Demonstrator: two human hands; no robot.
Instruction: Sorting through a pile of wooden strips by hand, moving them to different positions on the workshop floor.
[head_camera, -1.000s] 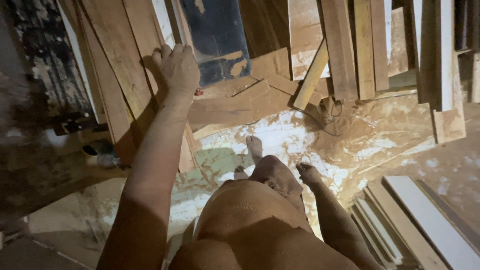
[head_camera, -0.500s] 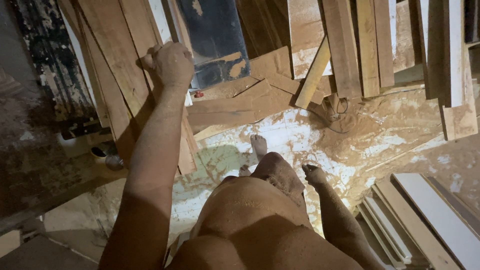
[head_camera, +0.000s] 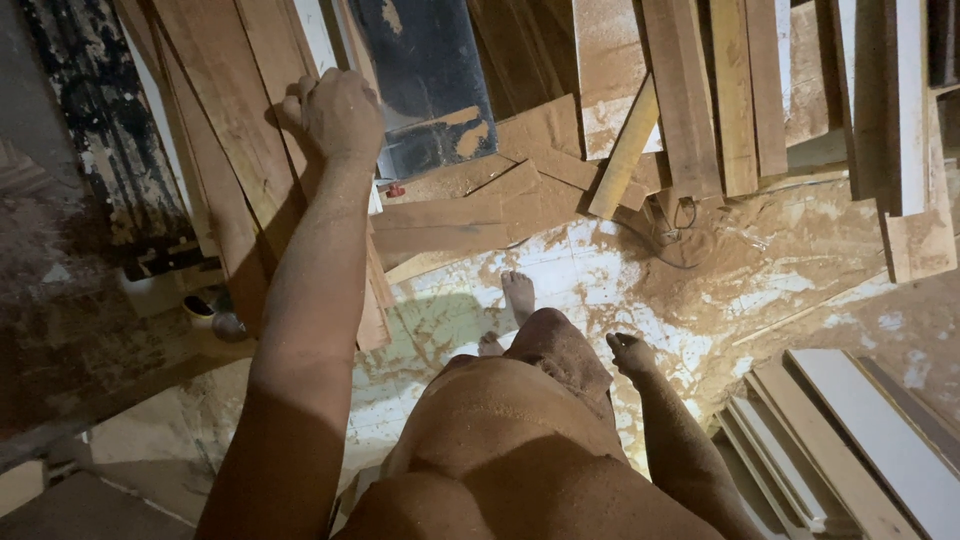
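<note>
Left grip: my left hand (head_camera: 340, 115) is curled around the edge of a leaning plank (head_camera: 235, 130), fingers wrapped over its right side, arm stretched up and forward.
Plank: it stands tilted among other long boards (head_camera: 190, 120) at the upper left, its lower end down near the floor by my left side.
Right grip: my right hand (head_camera: 630, 352) hangs low beside my thigh, fingers loosely curled in, holding nothing that I can see.
Just beside the left hand: a dark glass panel (head_camera: 430, 80) with pale smears leans to the right of the plank, touching the stack.
Below the panel: flat wood offcuts (head_camera: 470, 215) lie overlapping on the floor.
Feet: my bare foot (head_camera: 518, 295) stands on the floor, near the offcuts.
Floor: pale tiles (head_camera: 600, 260) thickly dusted with sawdust.
Upper right: more planks (head_camera: 700, 90) stand upright against the wall, with one pale strip (head_camera: 625, 150) tilted across them.
Lower right: a stack of white-edged boards (head_camera: 860, 440) lies flat, well apart from both hands.
Far left: a small cup (head_camera: 200, 308) sits on the floor by the plank ends.
</note>
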